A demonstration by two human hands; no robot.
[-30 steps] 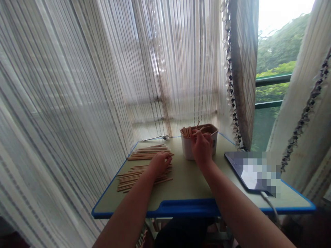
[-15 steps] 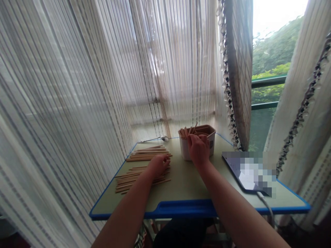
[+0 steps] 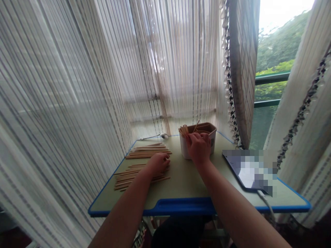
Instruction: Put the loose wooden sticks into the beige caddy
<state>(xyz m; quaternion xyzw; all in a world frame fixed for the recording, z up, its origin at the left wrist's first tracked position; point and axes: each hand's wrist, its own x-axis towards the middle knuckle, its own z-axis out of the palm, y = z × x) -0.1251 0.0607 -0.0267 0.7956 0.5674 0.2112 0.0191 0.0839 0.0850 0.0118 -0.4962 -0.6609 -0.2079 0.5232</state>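
My right hand [image 3: 199, 146] is at the front rim of a white utensil holder [image 3: 184, 148] with a brown inside. Its fingers are closed against a bunch of wooden chopsticks [image 3: 183, 130] standing in the holder's left part; one more chopstick leans apart from them. My left hand [image 3: 157, 163] rests with curled fingers at the right end of a lower row of chopsticks [image 3: 126, 178] lying on the table. Whatever is under its fingers is hidden. Behind that hand lies a second row of chopsticks [image 3: 147, 152], some of them paler.
A metal spoon [image 3: 163, 136] lies at the table's back left edge. On the right is a tablet [image 3: 239, 170], partly blurred, with a white cable [image 3: 266, 201] running off the front. The table [image 3: 181, 182] has a blue rim. Striped curtains [image 3: 181, 69] hang close behind.
The chopsticks in the holder now stand closer together at its left, beside my right fingers. My left hand stays over the lower row. The view has shifted slightly.
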